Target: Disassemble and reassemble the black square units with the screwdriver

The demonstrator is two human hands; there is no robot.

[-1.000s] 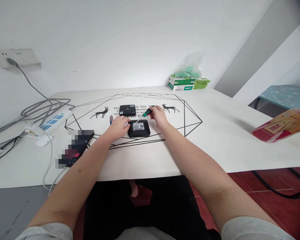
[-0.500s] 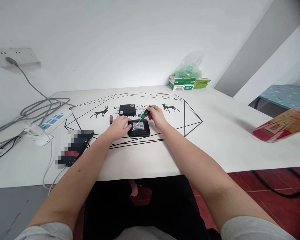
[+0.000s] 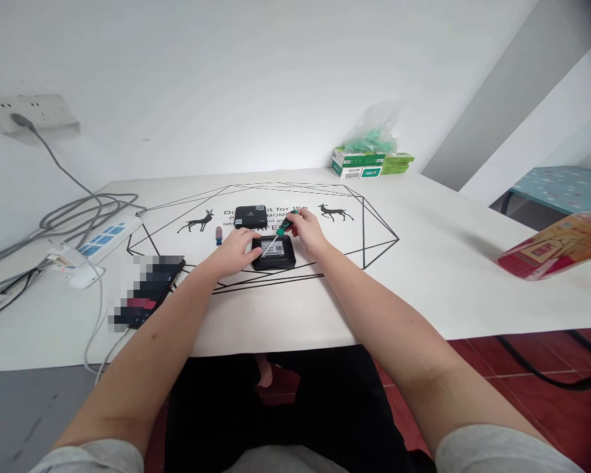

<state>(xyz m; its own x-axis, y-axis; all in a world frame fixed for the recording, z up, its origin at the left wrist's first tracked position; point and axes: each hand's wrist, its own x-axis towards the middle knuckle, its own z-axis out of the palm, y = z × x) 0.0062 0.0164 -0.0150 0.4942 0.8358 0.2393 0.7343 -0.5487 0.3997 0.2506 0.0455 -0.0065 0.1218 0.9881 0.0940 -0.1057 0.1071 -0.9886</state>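
Observation:
A flat black box (image 3: 280,263) with a white label lies on the table in front of me. My left hand (image 3: 236,251) grips its left side, thumb on the near-left edge and fingers curled towards the back corner. In my right hand (image 3: 306,231), closed around the handle, is a green-and-black screwdriver (image 3: 280,231). Its thin shaft slants down to the left, with the tip at the box's left side close to my left thumb. Whether the tip sits in a screw is too small to tell. Behind lies a second black piece (image 3: 251,216), like a cover with stickers.
A small red-and-blue screwdriver (image 3: 218,236) lies left of my left hand. A partly blurred phone (image 3: 152,292), a power strip (image 3: 111,238) and grey cables (image 3: 86,207) occupy the left side. Green-and-white boxes (image 3: 358,164) stand at the back; a red-and-yellow package (image 3: 551,249) is at right.
The screwdriver handle and my right fingers have shifted very slightly, with the tip staying at the box's left side. My left hand has hardly moved.

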